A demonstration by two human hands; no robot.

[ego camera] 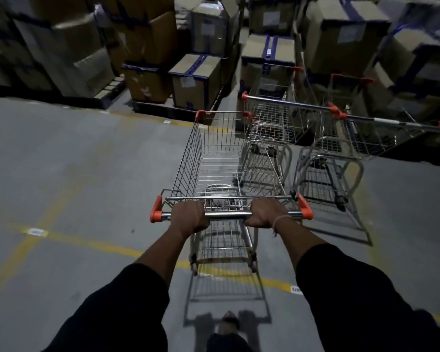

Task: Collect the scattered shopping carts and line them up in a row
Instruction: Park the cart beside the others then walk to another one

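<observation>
Chrome-wire shopping cart with orange corner caps (221, 158) held at its handle bar (228, 214)
Left hand (188, 215) and right hand (266, 213) both curled tight round bar; cart on grey concrete floor (74, 161), just left of two parked wire carts (315, 128); taped cardboard boxes (196, 77) beyond.

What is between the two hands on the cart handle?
In the head view, only a bare stretch of the metal handle bar lies between the left hand and the right hand.
</observation>
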